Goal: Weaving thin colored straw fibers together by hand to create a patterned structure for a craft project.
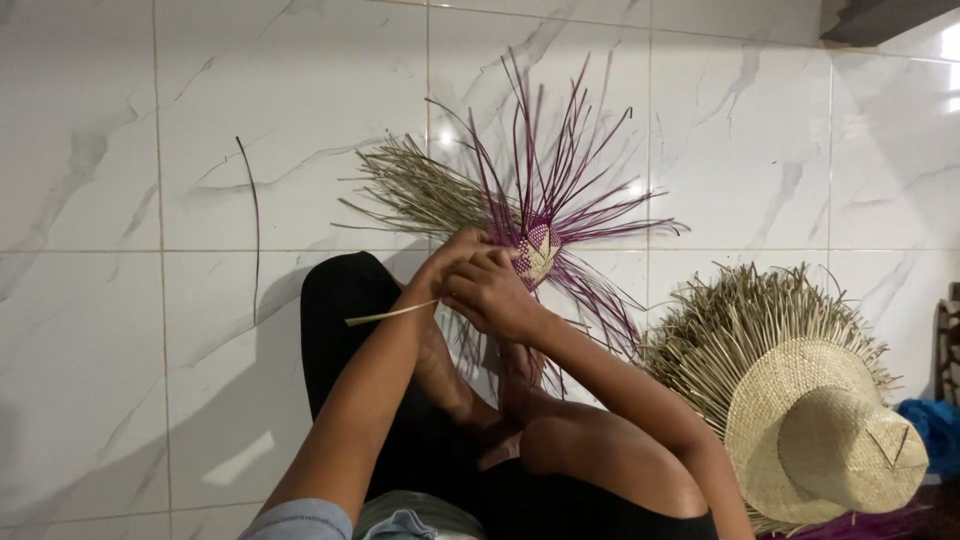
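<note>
1. The person sat on a white marble-tile floor [90, 330] with legs in black trousers [340, 320] stretched forward.
2. Both hands met at a small woven piece [538, 250], held above the legs near the middle of the view.
3. The woven piece had a tight centre of purple and tan strands. Loose purple strands [560, 160] fanned up and to the right from it; loose tan strands [420, 190] fanned to the upper left.
4. The left hand [455, 252] gripped the left edge of the woven piece, fingers closed together on the strands.
5. The right hand [495, 290] lay just below and touching the left hand, fingers curled and clamped on the lower edge of the woven piece.
6. A single tan strip [390, 314] projected to the left from under the hands, across the left forearm.
7. A single purple strand [254, 225] lay on the floor, well apart to the left.
8. A finished tan straw hat [825, 440] lay at the lower right on an unfinished hat with a fringe of loose straw ends [740, 320].
9. A blue object [935, 430] showed at the right edge, just beside the hat; its kind could not be told.
</note>
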